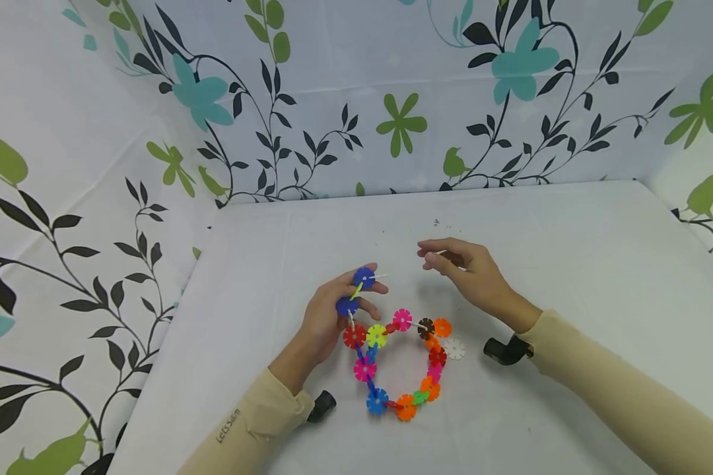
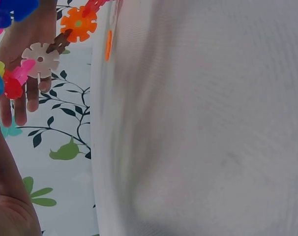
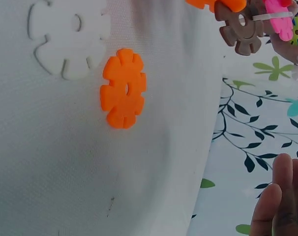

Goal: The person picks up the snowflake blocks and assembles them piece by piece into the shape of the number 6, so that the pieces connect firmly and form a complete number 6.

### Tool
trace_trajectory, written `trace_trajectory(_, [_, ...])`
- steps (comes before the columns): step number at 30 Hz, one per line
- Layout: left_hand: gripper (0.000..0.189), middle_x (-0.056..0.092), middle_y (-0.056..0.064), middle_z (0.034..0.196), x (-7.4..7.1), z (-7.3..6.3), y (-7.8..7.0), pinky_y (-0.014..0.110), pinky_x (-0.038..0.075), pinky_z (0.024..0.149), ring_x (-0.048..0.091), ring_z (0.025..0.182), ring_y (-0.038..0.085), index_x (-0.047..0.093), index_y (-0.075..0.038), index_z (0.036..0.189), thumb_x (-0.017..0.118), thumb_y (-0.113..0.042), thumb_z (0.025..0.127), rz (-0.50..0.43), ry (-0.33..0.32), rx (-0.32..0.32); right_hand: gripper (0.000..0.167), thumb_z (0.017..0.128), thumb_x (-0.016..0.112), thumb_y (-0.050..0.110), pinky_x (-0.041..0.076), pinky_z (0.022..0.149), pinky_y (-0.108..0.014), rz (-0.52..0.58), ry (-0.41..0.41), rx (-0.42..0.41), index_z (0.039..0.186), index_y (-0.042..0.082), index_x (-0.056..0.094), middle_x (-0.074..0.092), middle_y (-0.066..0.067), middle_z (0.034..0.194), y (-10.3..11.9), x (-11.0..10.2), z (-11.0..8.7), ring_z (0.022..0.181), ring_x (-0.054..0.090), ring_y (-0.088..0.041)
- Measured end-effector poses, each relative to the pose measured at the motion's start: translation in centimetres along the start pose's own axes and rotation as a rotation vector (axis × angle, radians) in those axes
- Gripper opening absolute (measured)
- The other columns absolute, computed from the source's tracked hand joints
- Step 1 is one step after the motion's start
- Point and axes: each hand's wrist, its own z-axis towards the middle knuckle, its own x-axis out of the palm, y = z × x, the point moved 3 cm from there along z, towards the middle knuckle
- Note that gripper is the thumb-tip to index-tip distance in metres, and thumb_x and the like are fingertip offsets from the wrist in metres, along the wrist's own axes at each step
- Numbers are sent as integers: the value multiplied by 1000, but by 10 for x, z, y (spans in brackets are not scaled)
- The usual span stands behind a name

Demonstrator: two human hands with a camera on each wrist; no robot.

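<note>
My left hand (image 1: 327, 310) holds one end of a chain of notched plastic discs, by two dark blue discs (image 1: 347, 306) joined through a yellow one; its thumb is largely hidden. A white piece sticks out past the upper blue disc (image 1: 364, 277). Below the hand the chain curves round in a ring of red, pink, yellow, orange, green and blue discs, with a light blue disc (image 1: 377, 401) at the bottom and a brown disc (image 1: 426, 328) at upper right. Apart from the chain, my right hand (image 1: 472, 270) hovers over the table, fingers loosely bent, holding nothing.
A loose orange disc (image 3: 123, 89) and a loose white disc (image 3: 73, 37) lie on the white-covered table (image 1: 600, 284), just right of the ring. Behind and to the left hangs a cloth (image 1: 333, 79) printed with leaves and flowers. Dark wrist devices sit at both sleeves.
</note>
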Motion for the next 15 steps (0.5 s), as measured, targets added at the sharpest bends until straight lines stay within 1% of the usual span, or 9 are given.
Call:
trace_trajectory(1, [44,68,12,124,0,0,0,22,48,56,73,87,28,57,-22,143,33,-21,106,0,2,0,32,104,60,18,55,87,-27,-4,4,1,135,14,65,70,-4,122,-1,1,0,101,68,-33])
trace_trajectory(4, [46,68,14,122,-1,0,0,25,54,62,72,86,27,57,-20,143,32,-20,105,-11,3,2,32,103,61,20,55,87,-28,-12,15,5,135,15,65,70,-3,123,-2,3,2,101,69,-30])
trace_trajectory(7, [47,67,15,121,-3,0,1,30,57,67,71,85,26,57,-18,143,31,-22,104,-30,2,1,33,103,60,20,54,88,-28,-19,30,4,136,15,65,69,-4,125,-1,6,4,101,70,-25])
trace_trajectory(10, [45,68,16,119,-3,1,2,33,59,70,71,85,27,58,-17,142,32,-32,107,-43,-6,-10,33,104,60,20,54,88,-27,-27,29,9,136,15,65,69,-5,124,0,7,4,101,69,-28])
trace_trajectory(13, [47,68,14,118,-4,2,2,35,59,72,71,86,28,59,-17,140,36,-43,109,-24,-22,-16,33,104,60,20,54,87,-24,-35,15,20,135,14,65,70,-4,123,0,6,2,101,69,-34])
trace_trajectory(15, [47,69,13,118,-5,1,1,36,60,74,71,87,28,59,-17,140,39,-46,108,-3,-37,-14,33,104,60,20,53,87,-22,-43,6,27,135,14,65,70,-5,123,-2,5,1,100,68,-36])
